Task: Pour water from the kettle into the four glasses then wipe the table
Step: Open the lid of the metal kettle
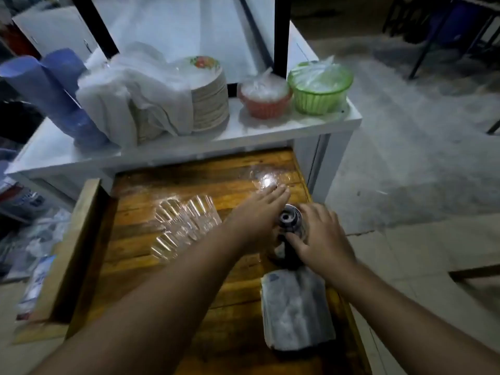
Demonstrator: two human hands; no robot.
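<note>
Several clear ribbed glasses (186, 226) stand clustered on the left-middle of the wooden table (216, 171), blurred by motion. A dark kettle (289, 220) with a round lid stands near the table's right edge. My right hand (322, 236) wraps its thumb and fingers around the kettle's top from the right. My left hand (259, 212) reaches in from the left with fingers stretched flat, against the kettle's left side, between it and the glasses. A folded grey cloth (295, 309) lies on the table just nearer than the kettle.
A white shelf (270, 128) behind the table carries a stack of plates (209, 104), white plastic bags, blue rolls (54, 90), a red basket (263, 100) and a green basket (319, 89). A wooden frame (78, 239) borders the table's left. Concrete floor lies to the right.
</note>
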